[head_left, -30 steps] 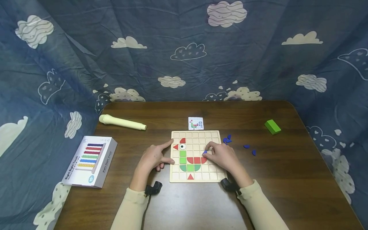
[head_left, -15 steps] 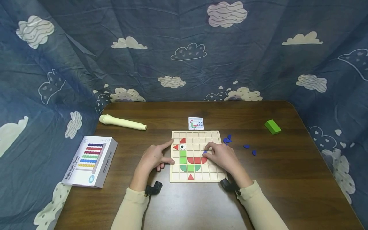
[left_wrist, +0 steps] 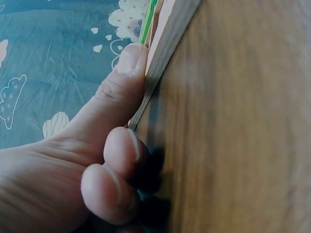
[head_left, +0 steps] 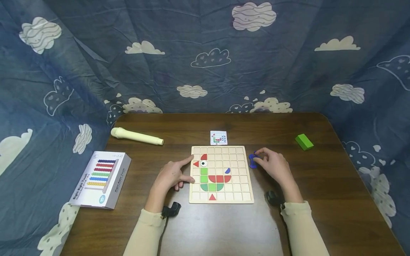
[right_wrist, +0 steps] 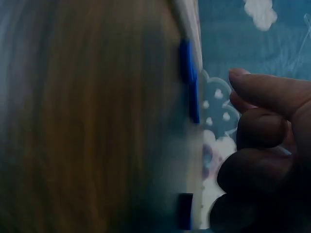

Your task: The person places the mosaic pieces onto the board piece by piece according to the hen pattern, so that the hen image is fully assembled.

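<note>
A square wooden grid board bears red, green and blue flat pieces and a round eye tile. One blue half-round piece lies in a cell just above the red row. My left hand touches the board's left edge with thumb and forefinger spread; its other fingers curl beneath. My right hand hovers right of the board, thumb and forefinger apart by a cluster of loose blue pieces. In the right wrist view those blue pieces appear apart from the fingertips.
A small picture card lies behind the board. At the left are a cream microphone-shaped object and a white abacus box. A green block stands at the right rear of the wooden table.
My right hand has let go of the blue half-round piece on the board and moved right to the loose blue pieces. The left hand stays at the board's edge.
</note>
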Demonstrator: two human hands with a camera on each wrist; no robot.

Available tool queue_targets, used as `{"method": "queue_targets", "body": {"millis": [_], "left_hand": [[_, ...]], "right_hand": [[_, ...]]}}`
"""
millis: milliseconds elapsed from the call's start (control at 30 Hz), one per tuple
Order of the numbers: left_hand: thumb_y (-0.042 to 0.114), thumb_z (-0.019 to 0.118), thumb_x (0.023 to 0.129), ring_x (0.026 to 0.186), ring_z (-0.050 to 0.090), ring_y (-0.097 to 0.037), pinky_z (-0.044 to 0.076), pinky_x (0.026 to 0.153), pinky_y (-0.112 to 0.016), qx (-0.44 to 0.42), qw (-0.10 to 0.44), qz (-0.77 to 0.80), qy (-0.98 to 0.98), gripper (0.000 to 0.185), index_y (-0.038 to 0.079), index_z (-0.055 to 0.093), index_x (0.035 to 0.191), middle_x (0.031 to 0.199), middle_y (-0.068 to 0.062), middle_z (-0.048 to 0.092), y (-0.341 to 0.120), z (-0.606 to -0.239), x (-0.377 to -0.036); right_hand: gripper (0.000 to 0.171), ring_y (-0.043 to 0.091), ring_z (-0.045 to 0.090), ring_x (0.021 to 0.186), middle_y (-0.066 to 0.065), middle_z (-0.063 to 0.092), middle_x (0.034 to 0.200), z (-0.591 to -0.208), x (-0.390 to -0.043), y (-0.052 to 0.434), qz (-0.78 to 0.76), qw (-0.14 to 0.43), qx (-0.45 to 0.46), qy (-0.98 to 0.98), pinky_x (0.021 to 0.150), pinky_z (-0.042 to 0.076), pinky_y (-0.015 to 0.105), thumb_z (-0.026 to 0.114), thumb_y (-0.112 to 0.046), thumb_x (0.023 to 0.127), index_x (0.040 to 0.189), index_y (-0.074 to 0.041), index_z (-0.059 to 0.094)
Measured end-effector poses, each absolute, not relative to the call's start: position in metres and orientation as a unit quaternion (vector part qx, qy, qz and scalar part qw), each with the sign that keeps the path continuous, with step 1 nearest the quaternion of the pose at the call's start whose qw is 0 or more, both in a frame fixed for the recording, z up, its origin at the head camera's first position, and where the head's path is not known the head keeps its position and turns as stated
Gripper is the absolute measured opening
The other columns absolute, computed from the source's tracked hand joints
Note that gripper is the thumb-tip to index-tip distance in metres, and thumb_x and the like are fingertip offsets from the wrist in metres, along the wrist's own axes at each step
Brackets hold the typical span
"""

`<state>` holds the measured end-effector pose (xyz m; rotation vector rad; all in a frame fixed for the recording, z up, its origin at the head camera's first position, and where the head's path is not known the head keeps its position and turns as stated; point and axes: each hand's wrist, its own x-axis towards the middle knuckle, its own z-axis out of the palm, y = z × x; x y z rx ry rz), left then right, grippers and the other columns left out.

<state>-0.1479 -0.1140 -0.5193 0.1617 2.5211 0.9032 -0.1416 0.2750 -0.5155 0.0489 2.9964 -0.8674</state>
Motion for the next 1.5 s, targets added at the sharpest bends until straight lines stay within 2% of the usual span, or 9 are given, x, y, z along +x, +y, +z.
{"method": "queue_targets", "body": {"millis": [267,367,500,700,767,900,1000,1200,1500], "left_hand": [[0.046,0.089,0.068,0.04,0.06,-0.016,0.05,0.042,-0.029,0.063,0.231,0.343,0.908,0.097,0.05,0.037,0.15,0.049,-0.003,0.06,-0.118,-0.522,-0.148],[0.043,0.089,0.069,0.04,0.061,-0.016,0.051,0.042,-0.03,0.062,0.239,0.361,0.899,0.095,0.05,0.038,0.149,0.05,-0.004,0.062,-0.12,-0.523,-0.148],[0.039,0.089,0.07,0.04,0.06,-0.016,0.052,0.042,-0.03,0.057,0.248,0.381,0.889,0.093,0.05,0.04,0.148,0.051,-0.005,0.063,-0.121,-0.523,-0.148],[0.037,0.09,0.071,0.041,0.059,-0.016,0.052,0.042,-0.029,0.055,0.258,0.391,0.882,0.092,0.048,0.042,0.148,0.052,-0.006,0.064,-0.12,-0.521,-0.147],[0.036,0.09,0.071,0.041,0.059,-0.016,0.051,0.041,-0.029,0.054,0.26,0.392,0.881,0.091,0.048,0.042,0.148,0.052,-0.006,0.064,-0.119,-0.521,-0.146],[0.036,0.09,0.071,0.04,0.058,-0.016,0.051,0.041,-0.029,0.052,0.257,0.39,0.883,0.091,0.049,0.042,0.147,0.051,-0.006,0.063,-0.119,-0.52,-0.146],[0.036,0.09,0.071,0.039,0.058,-0.015,0.051,0.04,-0.029,0.056,0.253,0.388,0.884,0.091,0.049,0.041,0.148,0.051,-0.006,0.063,-0.119,-0.52,-0.147],[0.038,0.089,0.071,0.04,0.059,-0.015,0.051,0.04,-0.029,0.067,0.247,0.386,0.886,0.091,0.048,0.041,0.148,0.051,-0.005,0.063,-0.12,-0.521,-0.148],[0.039,0.089,0.072,0.04,0.06,-0.015,0.051,0.04,-0.029,0.07,0.245,0.381,0.889,0.091,0.048,0.041,0.149,0.051,-0.004,0.063,-0.121,-0.521,-0.148]], "right_hand": [[0.035,0.02,0.049,0.06,0.005,0.056,0.069,-0.523,-0.151,0.282,-0.241,0.069,-0.008,0.968,0.051,0.034,0.031,0.066,-0.033,0.096,0.131,-0.025,0.066],[0.034,0.023,0.058,0.073,0.01,0.071,0.092,-0.523,-0.152,0.28,-0.222,0.067,-0.011,0.973,0.058,0.04,0.033,0.062,-0.031,0.099,0.132,-0.026,0.066],[0.031,0.027,0.062,0.086,0.015,0.07,0.124,-0.524,-0.154,0.276,-0.206,0.052,-0.016,0.977,0.067,0.046,0.038,0.062,-0.027,0.099,0.129,-0.024,0.068],[0.028,0.023,0.058,0.075,0.012,0.074,0.111,-0.525,-0.157,0.273,-0.198,0.043,-0.008,0.979,0.061,0.042,0.032,0.067,-0.028,0.096,0.122,-0.02,0.072],[0.027,0.022,0.055,0.07,0.01,0.074,0.098,-0.525,-0.158,0.272,-0.198,0.044,-0.005,0.979,0.057,0.039,0.031,0.067,-0.028,0.096,0.12,-0.019,0.072],[0.026,0.02,0.051,0.061,0.003,0.064,0.07,-0.525,-0.158,0.27,-0.193,0.036,-0.003,0.981,0.052,0.035,0.03,0.07,-0.03,0.093,0.117,-0.019,0.072],[0.027,0.019,0.048,0.056,0.001,0.056,0.061,-0.524,-0.159,0.269,-0.185,0.03,-0.004,0.982,0.049,0.034,0.03,0.072,-0.031,0.092,0.117,-0.02,0.071],[0.03,0.019,0.048,0.056,0.001,0.055,0.061,-0.523,-0.16,0.266,-0.184,0.038,-0.012,0.982,0.051,0.033,0.031,0.071,-0.033,0.093,0.121,-0.024,0.071],[0.03,0.023,0.051,0.057,0.004,0.062,0.066,-0.529,-0.162,0.267,-0.151,-0.001,0.033,0.988,0.049,0.035,0.033,0.07,-0.043,0.091,0.091,-0.014,0.068]]}}
